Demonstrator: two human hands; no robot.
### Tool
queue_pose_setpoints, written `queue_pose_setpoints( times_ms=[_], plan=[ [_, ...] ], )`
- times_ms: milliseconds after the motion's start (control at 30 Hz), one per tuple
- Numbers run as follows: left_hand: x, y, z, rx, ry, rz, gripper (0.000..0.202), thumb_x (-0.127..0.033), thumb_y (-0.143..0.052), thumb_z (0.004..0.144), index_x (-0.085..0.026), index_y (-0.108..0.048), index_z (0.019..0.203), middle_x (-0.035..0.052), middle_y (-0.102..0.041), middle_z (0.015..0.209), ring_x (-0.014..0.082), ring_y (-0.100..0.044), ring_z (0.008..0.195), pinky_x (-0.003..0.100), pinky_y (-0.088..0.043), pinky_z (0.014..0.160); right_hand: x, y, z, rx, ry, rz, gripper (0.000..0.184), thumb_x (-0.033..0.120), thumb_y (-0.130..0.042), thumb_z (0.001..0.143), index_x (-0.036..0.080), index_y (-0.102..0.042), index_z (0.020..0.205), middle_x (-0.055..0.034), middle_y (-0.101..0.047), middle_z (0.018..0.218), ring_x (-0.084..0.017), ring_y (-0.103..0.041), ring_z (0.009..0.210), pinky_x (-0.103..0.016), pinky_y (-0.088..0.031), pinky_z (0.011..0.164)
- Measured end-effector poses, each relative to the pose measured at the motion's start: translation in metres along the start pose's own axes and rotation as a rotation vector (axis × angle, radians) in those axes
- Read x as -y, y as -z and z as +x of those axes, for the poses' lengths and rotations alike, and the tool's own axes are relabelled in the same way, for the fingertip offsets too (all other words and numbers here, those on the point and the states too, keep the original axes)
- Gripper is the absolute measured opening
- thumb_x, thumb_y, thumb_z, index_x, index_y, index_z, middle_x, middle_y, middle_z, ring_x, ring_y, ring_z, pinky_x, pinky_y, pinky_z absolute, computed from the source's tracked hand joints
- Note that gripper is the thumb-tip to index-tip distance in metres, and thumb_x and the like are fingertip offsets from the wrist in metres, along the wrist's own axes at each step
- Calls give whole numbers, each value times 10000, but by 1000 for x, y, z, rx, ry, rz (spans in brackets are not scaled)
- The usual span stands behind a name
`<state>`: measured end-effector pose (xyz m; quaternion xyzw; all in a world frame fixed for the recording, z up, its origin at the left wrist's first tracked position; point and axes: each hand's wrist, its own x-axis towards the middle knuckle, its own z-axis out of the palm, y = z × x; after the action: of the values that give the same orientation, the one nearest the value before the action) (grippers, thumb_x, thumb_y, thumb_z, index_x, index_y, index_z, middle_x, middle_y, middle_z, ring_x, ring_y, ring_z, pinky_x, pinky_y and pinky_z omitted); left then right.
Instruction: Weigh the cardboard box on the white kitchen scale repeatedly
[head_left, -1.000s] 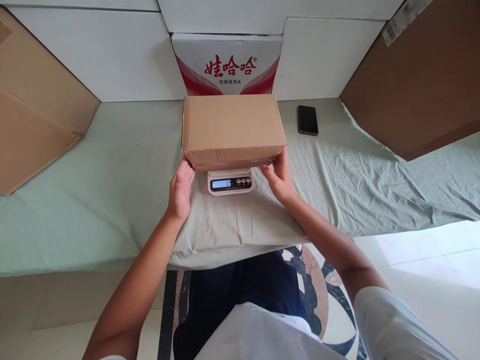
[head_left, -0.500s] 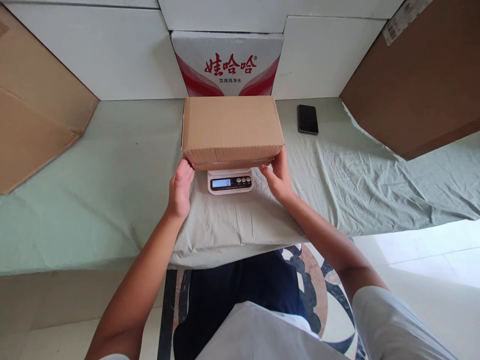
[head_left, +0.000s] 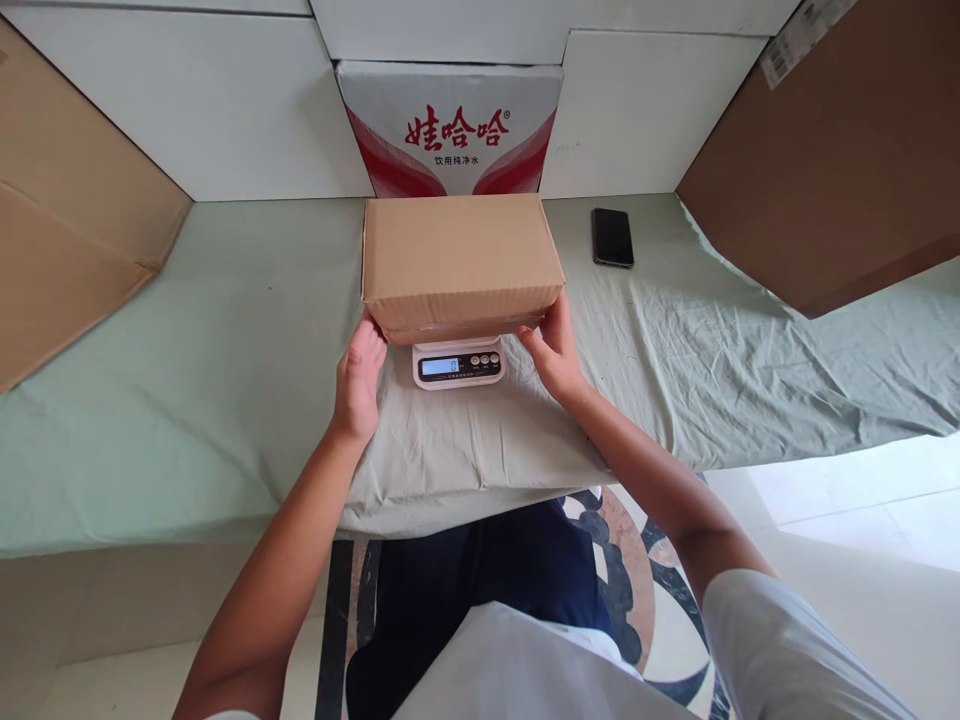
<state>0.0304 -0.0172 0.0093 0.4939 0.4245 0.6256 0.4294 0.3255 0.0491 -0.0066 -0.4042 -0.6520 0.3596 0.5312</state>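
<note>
A brown cardboard box [head_left: 461, 245] is held between my two hands, over a small white digital scale [head_left: 458, 366]. My left hand [head_left: 358, 380] grips the box's near left corner, its fingertips partly hidden behind the edge. At the near right corner, my right hand [head_left: 553, 350] holds the box with its thumb on the front face and the other fingers out of sight. The scale's lit display appears to read 0, and its buttons face me. The box hides the scale's weighing plate, so I cannot tell whether the two touch.
A black smartphone [head_left: 613, 238] lies to the right of the box. Behind stands a white and red printed carton [head_left: 457, 120]. Large cardboard pieces flank the space at left [head_left: 82, 200] and right [head_left: 840, 170]. A pale green cloth [head_left: 247, 350] covers the table.
The view has shifted very slightly. My hands keep the same grip on the box, which has barely moved against the scale.
</note>
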Motion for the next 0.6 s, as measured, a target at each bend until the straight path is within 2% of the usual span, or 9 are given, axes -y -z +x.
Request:
queue_pose_setpoints(
  times_ms=[200,467,600],
  plan=[
    [2,1,1,-8,8,-11,931,-997,-603,914,-348,-761,1563,119,-585,1797,396,-363,1793,572,-236,1493,0,0,0,0,-9,15,933,882,-693,893,423,-409,1655,-101,-554,1632,-371,-562,1416,-623,-558,1224],
    [4,4,1,26,-7,23,906,-987,-561,951,-386,-719,1611,95,-555,1821,390,-331,1806,624,-199,1498,-1,1,1,2,-20,36,963,906,-707,875,429,-431,1665,-98,-580,1644,-388,-555,1482,-668,-541,1291],
    [4,4,0,15,-16,9,905,-980,-569,955,-381,-717,1617,89,-547,1831,388,-325,1808,616,-219,1499,0,2,1,3,-4,26,965,894,-685,900,444,-398,1704,-88,-517,1750,-389,-532,1565,-670,-527,1324]
  ],
)
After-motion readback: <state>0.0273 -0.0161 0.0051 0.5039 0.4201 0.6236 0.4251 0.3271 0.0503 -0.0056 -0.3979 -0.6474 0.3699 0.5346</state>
